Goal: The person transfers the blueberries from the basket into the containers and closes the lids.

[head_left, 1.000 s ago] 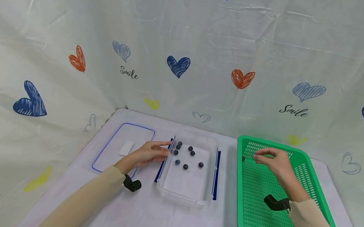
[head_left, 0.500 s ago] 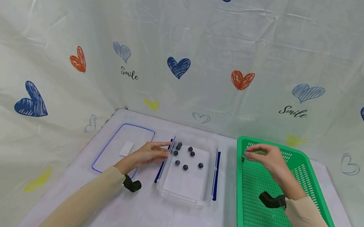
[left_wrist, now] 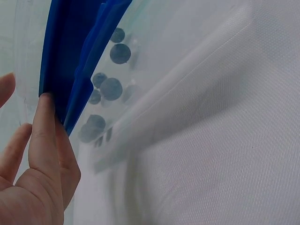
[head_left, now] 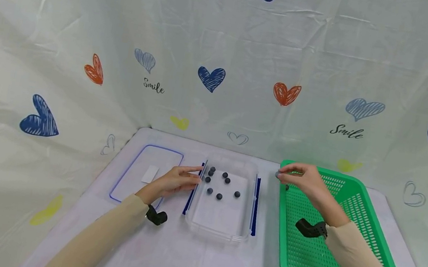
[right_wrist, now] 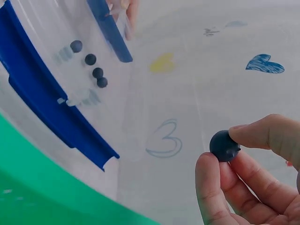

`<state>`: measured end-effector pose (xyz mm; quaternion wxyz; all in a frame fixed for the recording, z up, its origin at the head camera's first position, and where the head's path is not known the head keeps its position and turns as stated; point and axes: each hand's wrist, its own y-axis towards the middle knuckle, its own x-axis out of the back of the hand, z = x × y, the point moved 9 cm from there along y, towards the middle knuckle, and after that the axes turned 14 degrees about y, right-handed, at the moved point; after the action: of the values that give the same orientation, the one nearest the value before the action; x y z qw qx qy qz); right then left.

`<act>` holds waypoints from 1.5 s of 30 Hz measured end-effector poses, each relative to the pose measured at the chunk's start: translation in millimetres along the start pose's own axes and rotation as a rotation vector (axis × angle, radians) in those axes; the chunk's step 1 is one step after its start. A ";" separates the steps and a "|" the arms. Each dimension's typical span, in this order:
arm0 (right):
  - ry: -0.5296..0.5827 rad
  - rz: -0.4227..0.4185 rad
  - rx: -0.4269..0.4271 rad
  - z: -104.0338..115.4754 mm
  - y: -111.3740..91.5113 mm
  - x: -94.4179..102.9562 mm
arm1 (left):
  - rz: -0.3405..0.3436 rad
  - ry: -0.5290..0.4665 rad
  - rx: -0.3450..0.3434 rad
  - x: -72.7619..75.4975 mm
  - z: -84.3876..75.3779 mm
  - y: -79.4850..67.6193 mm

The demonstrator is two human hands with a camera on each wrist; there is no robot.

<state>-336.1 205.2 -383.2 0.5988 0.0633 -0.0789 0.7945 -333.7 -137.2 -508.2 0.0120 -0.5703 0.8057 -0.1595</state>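
My right hand [head_left: 306, 183] pinches one blueberry [right_wrist: 224, 146] between thumb and fingertips, above the left rim of the green basket [head_left: 283, 254]. A single dark blueberry [head_left: 287, 188] lies in that basket at its far left, below the hand. To the left stands a clear plastic box [head_left: 215, 233] with blue side latches, its top uncovered. Several blueberries [head_left: 219, 196] are scattered on its floor, mostly toward the far end. My left hand [head_left: 171, 181] rests against the box's left side, its extended fingers [left_wrist: 44, 136] touching the blue latch [left_wrist: 70, 51].
A clear lid [head_left: 127, 185] with a blue edge and a white label [head_left: 150, 174] lies left of the box, partly behind my left hand. White cloth covers the table [head_left: 187, 258]. A curtain [head_left: 252, 42] printed with hearts hangs behind it.
My right hand has moved left with the blueberry, from over the basket to its left rim, closer to the box. The left hand and the box stay put.
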 end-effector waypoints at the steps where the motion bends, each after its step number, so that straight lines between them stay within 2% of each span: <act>1: 0.001 0.004 -0.001 0.9 1.3 -2.6 | -0.002 0.002 0.000 0.1 0.1 -0.1; 11: 0.020 0.057 -0.003 7.8 13.4 -28.2 | 0.004 -0.016 -0.001 -0.6 2.0 2.3; 22: 0.035 0.104 0.011 5.7 31.1 -60.7 | 0.014 -0.027 -0.008 1.2 0.4 4.8; 37: -0.013 0.201 0.018 -7.8 41.0 -104.0 | 0.012 -0.035 -0.010 2.7 3.0 5.0; 45: -0.046 0.206 -0.003 -14.0 44.3 -116.0 | 0.007 -0.030 0.001 1.9 2.5 2.9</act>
<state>-346.9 86.8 -421.7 0.5119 0.0721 -0.1000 0.8502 -336.5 -138.7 -511.0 0.0248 -0.5699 0.8073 -0.1511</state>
